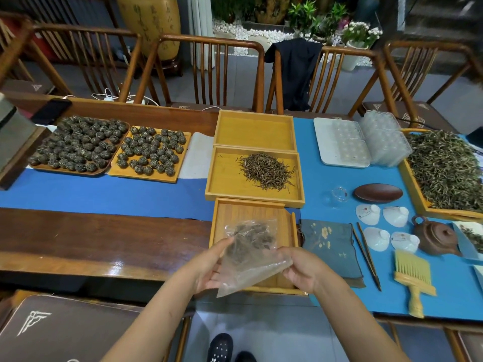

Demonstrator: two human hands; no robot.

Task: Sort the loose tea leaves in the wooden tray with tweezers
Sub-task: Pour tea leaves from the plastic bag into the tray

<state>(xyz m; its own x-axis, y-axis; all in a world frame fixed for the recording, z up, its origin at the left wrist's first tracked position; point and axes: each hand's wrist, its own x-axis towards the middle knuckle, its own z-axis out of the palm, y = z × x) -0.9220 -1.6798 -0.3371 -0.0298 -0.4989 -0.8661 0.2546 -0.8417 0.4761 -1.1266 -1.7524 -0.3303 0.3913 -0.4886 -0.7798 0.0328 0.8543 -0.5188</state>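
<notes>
Both hands hold a clear plastic bag (251, 253) with dark tea leaves bunched in its far end. My left hand (211, 267) grips its left side and my right hand (304, 270) pinches its right edge. The bag hangs over the nearest wooden tray (230, 212), whose floor looks bare. Behind it a yellow tray (224, 184) carries a pile of loose brown tea leaves (266, 171). A third yellow tray (254, 130) farther back is bare. Dark tweezers (367, 256) lie on the blue mat, right of a grey cloth (329, 246).
A yellow brush (414, 278), a clay teapot (435, 237), white cups (377, 239), a brown dish (377, 193) and a glass cup (338, 195) crowd the right. A big tray of green leaves (444, 165) sits far right. Two trays of tea balls (78, 145) lie left. Chairs line the far edge.
</notes>
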